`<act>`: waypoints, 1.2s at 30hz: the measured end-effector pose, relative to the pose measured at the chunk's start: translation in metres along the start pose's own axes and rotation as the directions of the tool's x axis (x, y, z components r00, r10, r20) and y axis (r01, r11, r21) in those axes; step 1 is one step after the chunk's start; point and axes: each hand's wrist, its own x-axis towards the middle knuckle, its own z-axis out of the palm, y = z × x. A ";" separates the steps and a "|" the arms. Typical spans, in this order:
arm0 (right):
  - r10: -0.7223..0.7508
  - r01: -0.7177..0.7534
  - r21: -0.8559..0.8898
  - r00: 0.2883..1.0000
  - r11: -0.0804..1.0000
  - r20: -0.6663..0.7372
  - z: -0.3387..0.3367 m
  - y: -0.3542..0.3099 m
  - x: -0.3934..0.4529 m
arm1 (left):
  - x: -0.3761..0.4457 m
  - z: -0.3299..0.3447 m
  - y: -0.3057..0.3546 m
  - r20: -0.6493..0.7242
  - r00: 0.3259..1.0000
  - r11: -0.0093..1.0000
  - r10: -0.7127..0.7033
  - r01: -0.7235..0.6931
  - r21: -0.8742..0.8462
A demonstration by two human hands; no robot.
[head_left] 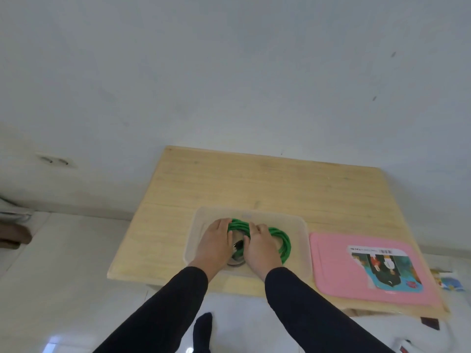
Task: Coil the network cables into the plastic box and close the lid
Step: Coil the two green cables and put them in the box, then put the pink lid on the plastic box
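A clear plastic box (pixel 298 228) stands open on a low wooden table (pixel 254 182). Inside it lies a coiled green network cable (pixel 283 240). Both my hands are down in the box on the coil. My left hand (pixel 215 242) lies over the coil's left side, fingers curled on the loops. My right hand (pixel 261 247) presses on the middle of the coil, its thumb hooked around the strands. A dark cable end (pixel 238 247) shows between my hands. The pink lid (pixel 334 266) lies flat on the table to the right of the box, with a printed label on it.
The table stands against a white wall; its far half is bare wood. White floor tiles surround it. A small colourful packet (pixel 449 280) lies past the table's right edge. My foot in a dark sock (pixel 202 329) is on the floor below.
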 end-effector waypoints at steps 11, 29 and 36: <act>-0.235 0.202 -0.314 0.969 0.928 -0.072 -0.008 0.001 -0.016 | -0.008 -0.009 0.003 0.083 0.992 0.921 0.095 -0.119 0.371; -0.058 -0.043 -0.298 0.946 0.954 -0.320 -0.133 0.132 -0.063 | -0.016 0.051 0.176 0.086 0.912 0.903 0.402 -0.410 0.131; 0.146 -0.225 -0.283 0.951 0.932 -0.273 -0.147 0.257 -0.103 | -0.034 0.140 0.197 0.147 0.976 0.981 0.159 -0.172 0.087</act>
